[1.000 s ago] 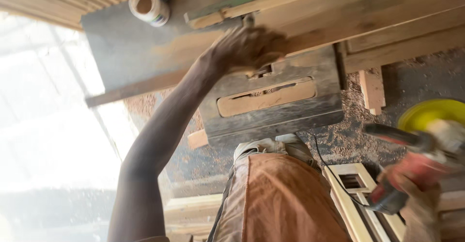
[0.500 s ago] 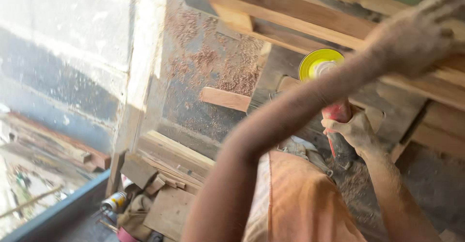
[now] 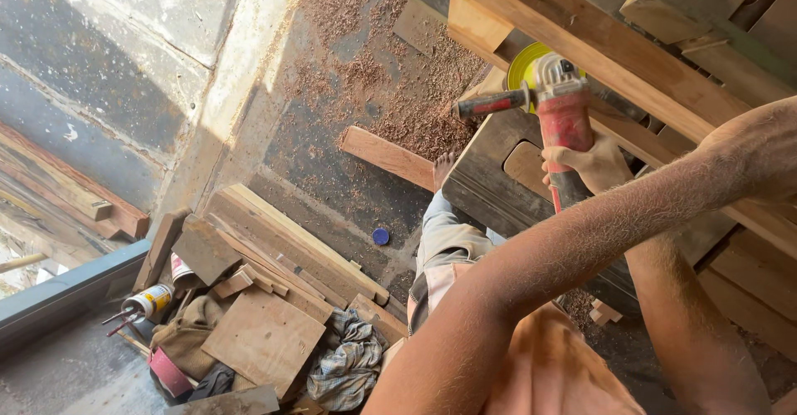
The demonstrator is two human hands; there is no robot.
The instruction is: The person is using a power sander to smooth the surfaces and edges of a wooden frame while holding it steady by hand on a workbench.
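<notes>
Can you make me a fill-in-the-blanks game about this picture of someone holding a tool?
1. The right hand grips a power grinder whose body is ____.
2. The grinder's round disc is coloured ____.
3. The left hand rests on a long plank made of ____.
4. The small round cap lying on the floor is ____.

Missing words: red; yellow; wood; blue

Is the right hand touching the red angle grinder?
Touching. The head view shows the right hand wrapped around the body of the red angle grinder, fingers closed on it with no gap visible.
</notes>
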